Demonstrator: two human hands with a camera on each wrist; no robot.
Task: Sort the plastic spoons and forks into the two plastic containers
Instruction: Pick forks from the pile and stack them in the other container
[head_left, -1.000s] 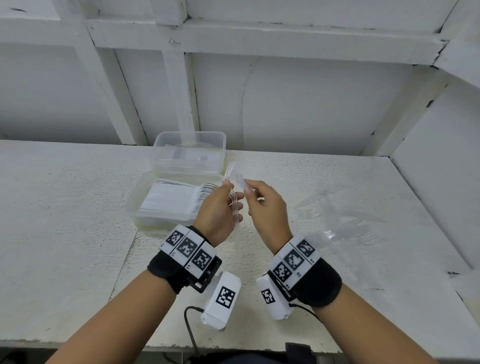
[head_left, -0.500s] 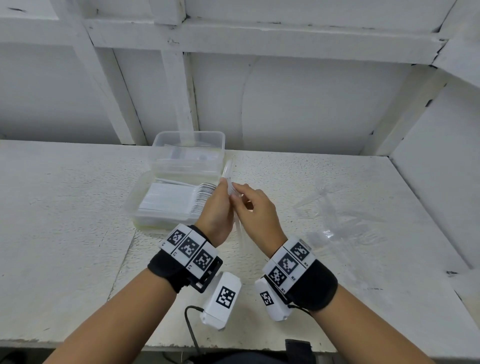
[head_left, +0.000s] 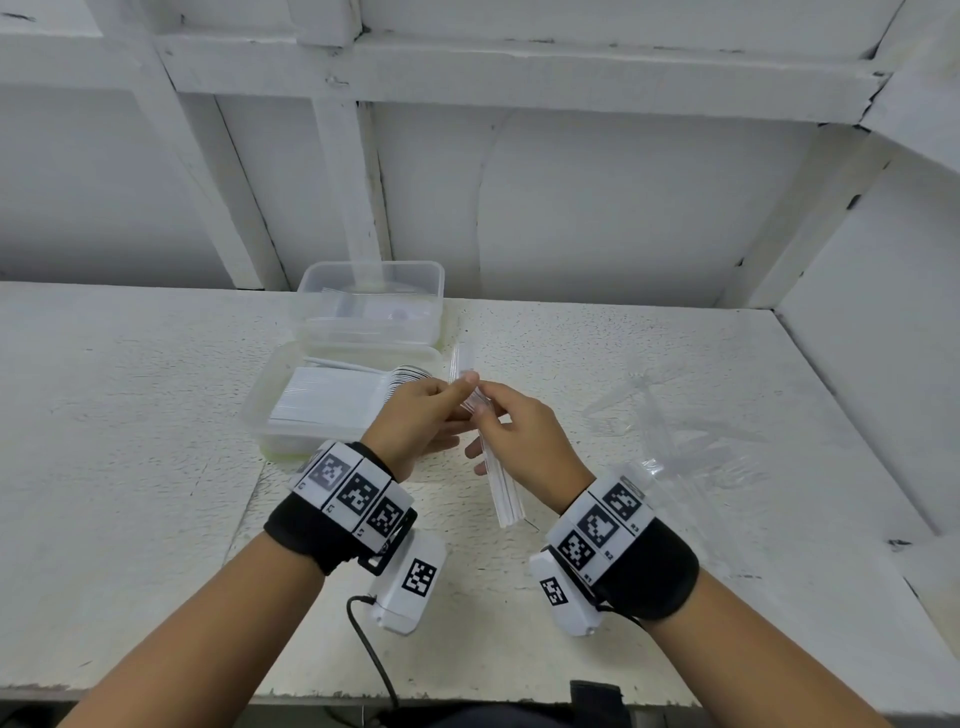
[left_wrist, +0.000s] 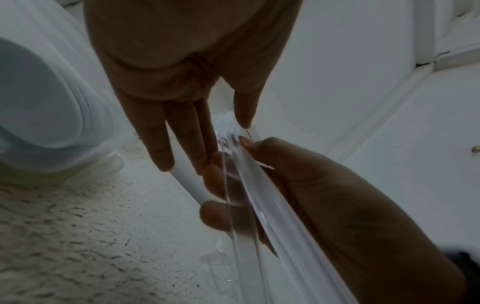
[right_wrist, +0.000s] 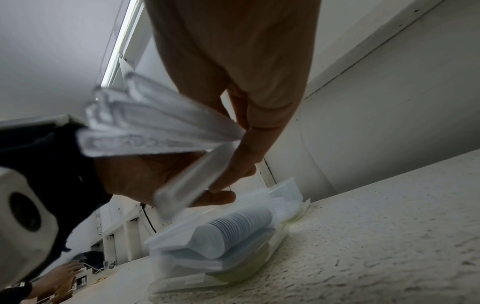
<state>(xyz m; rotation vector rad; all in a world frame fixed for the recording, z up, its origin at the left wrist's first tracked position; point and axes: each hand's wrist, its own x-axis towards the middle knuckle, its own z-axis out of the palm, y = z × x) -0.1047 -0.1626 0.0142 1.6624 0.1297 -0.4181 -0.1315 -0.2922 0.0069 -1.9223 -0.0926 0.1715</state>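
Two clear plastic containers (head_left: 343, 395) sit on a rough white-painted table (head_left: 130, 467), one behind the other, backed by a white panelled wall (head_left: 597, 208) that turns a corner to the right of the containers. The nearer container holds a neat row of white spoons (head_left: 332, 397); what lies in the farther one (head_left: 371, 301) cannot be told. Crumpled clear plastic wrap (head_left: 691, 441) lies on the table well to the right of the containers. Just right of the nearer container and raised off the table, both hands meet around a bundle of clear plastic cutlery (head_left: 501, 488); whether forks or spoons is unclear. The left hand (head_left: 415, 415) pinches the bundle's upper end between thumb and forefinger, its other fingers (left_wrist: 158, 148) straight and spread. The right hand (head_left: 524, 441) curls its fingers round the bundle lower down, the handles fanning out below toward the wrist. Both wrists wear black bands with coded white tags.
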